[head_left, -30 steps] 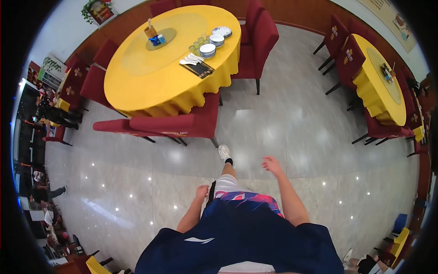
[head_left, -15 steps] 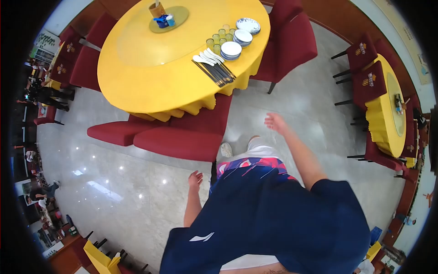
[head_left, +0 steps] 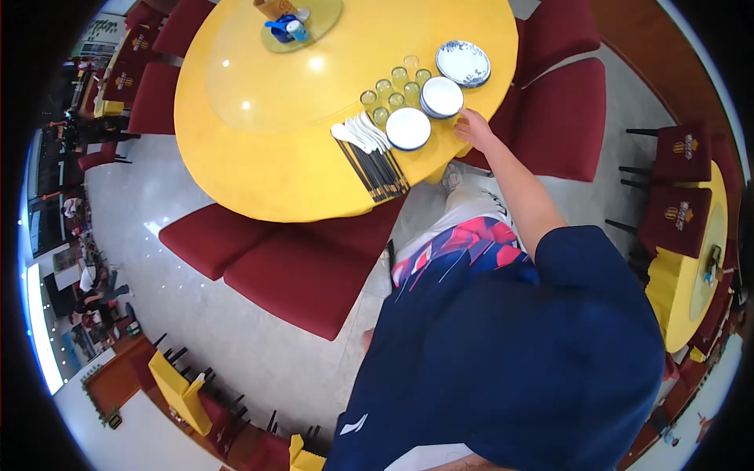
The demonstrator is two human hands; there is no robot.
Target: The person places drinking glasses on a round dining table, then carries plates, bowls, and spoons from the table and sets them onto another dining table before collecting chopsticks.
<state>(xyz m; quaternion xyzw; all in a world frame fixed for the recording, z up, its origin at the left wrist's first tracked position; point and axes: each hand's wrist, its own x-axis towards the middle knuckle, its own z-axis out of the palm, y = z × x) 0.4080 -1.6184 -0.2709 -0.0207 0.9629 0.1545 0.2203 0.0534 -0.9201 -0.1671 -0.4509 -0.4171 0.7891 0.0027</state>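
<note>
From the head camera, I see the person come right up to the yellow-covered round table [head_left: 259, 177]; half a second ago the right hand [head_left: 473, 130] was out over the floor, and now it reaches in across the near edge. Its fingers are loosely curled and a little apart, clamped on nothing I can see. They are just beside a stack of white bowls [head_left: 442, 96]; whether they touch it I can't tell. That puts the dishes within reach, and they lie grouped as before.

The nearer bowl stack [head_left: 408, 129] sits closer to the near edge, with white spoons [head_left: 360, 131] and black chopsticks [head_left: 372, 171] to its left, the chopsticks' ends at that edge. Glasses [head_left: 400, 77] cluster farther in, and patterned plates [head_left: 463, 63] lie by the right edge. The left hand [head_left: 367, 339] barely shows past the dark shirt [head_left: 495, 337], below the table's near edge; its fingers I can't make out.
</note>
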